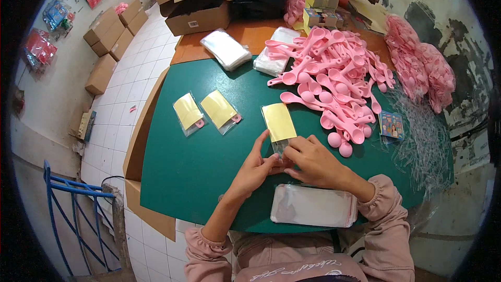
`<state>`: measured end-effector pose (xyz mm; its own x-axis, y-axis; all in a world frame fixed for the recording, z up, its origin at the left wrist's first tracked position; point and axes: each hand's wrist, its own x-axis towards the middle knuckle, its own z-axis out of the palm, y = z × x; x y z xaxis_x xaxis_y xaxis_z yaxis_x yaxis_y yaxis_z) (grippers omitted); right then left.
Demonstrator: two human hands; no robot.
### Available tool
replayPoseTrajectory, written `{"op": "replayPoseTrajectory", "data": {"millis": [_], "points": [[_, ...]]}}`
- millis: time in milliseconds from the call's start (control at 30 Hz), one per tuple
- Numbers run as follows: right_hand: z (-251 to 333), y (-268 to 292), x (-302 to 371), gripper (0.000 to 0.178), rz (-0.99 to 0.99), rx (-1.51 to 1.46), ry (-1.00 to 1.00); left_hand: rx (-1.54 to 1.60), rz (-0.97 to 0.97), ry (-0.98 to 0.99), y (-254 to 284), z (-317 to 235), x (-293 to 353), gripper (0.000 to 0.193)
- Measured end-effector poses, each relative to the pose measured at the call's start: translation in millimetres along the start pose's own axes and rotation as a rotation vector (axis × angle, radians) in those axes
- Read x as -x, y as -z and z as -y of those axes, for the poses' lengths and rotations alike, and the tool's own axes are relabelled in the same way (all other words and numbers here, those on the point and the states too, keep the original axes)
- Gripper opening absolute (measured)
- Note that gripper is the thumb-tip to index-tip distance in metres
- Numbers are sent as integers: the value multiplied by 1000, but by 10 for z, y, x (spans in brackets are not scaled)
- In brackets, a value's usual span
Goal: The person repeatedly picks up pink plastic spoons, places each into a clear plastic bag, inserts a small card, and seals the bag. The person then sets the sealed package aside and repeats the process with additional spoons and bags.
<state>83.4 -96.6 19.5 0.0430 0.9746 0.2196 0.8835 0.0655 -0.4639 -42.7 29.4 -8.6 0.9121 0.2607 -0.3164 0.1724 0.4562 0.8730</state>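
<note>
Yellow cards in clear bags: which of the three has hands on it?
The rightmost card: the left hand and right hand are at its clear bag. The left card and middle card lie untouched on the green tabletop.

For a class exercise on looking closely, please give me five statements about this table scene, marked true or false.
1. Pink spoons lie heaped on the green table. True.
2. Three packets lie left of the hands. False: two packets lie there.
3. The left hand and right hand are both at a clear bag with a yellow card. True.
4. Every bag stack is at the far side. False: one stack lies at the near edge.
5. The floor tiles are black. False: the floor is white.
</note>
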Motion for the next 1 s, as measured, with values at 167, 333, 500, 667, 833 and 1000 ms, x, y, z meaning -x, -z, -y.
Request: {"op": "replayPoseTrajectory", "data": {"millis": [167, 333, 500, 667, 833, 1000], "points": [[60, -46, 9, 25, -27, 179, 19, -28, 21, -79, 39, 60, -2, 64], [51, -33, 20, 25, -26, 177, 14, -102, 17, -98, 0, 69, 2, 69], [40, -50, 33, 25, -5, 150, -56, -197, -13, -180, -66, 86, 10, 71], [16, -47, 52, 23, 41, 27, -115, -467, -85, -161, -95, 66, 10, 69], [15, -142, 68, 20, 24, 41, -77, -487, -138, -166, -34, 147, -64, 68], [21, -128, 67, 18, 13, 71, -33, -436, -167, -188, 2, 217, -117, 68]]}}
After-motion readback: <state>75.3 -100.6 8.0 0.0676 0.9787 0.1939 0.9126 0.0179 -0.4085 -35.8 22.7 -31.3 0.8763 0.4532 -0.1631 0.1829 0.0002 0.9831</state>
